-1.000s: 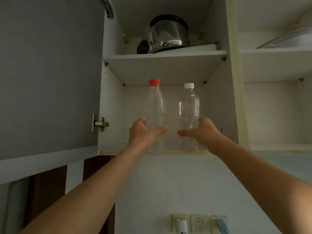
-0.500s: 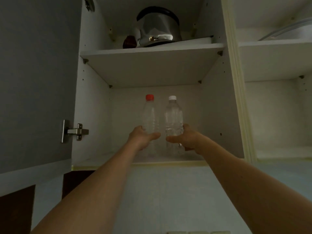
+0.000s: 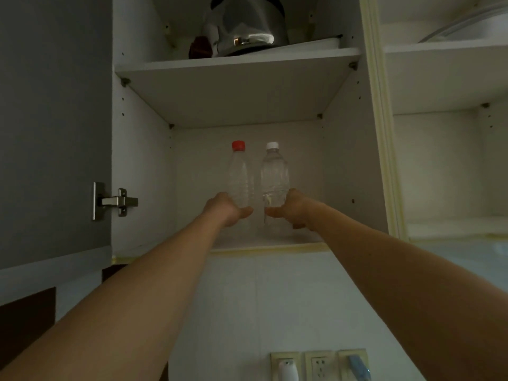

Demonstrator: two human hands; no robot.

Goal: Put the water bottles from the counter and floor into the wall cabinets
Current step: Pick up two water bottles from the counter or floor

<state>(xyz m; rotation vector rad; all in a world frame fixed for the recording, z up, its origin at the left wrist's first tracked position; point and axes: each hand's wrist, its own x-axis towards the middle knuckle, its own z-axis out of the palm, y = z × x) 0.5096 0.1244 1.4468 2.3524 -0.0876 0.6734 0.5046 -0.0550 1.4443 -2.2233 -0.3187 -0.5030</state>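
Near the middle of the frame, two clear bottles are standing upright side by side on the lower shelf (image 3: 308,244) of the open wall cabinet, set well back from its front edge. The left hand (image 3: 228,211) is wrapping its fingers and thumb around the lower body of the red-capped bottle (image 3: 238,174), and the right hand (image 3: 292,209) is gripping the white-capped bottle (image 3: 274,177) the same way, low down, probably so each stays steady while it is being settled on its base. The bottles are sitting just beside each other, seemingly to leave the rest of the shelf free for more. Whether their bases are already resting fully on the shelf is hard to say, since the hands and the shelf's front lip are covering that part. The fingers behind each bottle are showing only faintly through the plastic. In the upper middle, a shiny steel pot (image 3: 247,28) is sitting on the upper shelf, cut off by the top edge, with a small dark thing beside it too dim to identify. The grey cabinet door (image 3: 52,119) is filling the left side of the frame. The counter and floor are out of view, so any remaining bottles cannot be counted.
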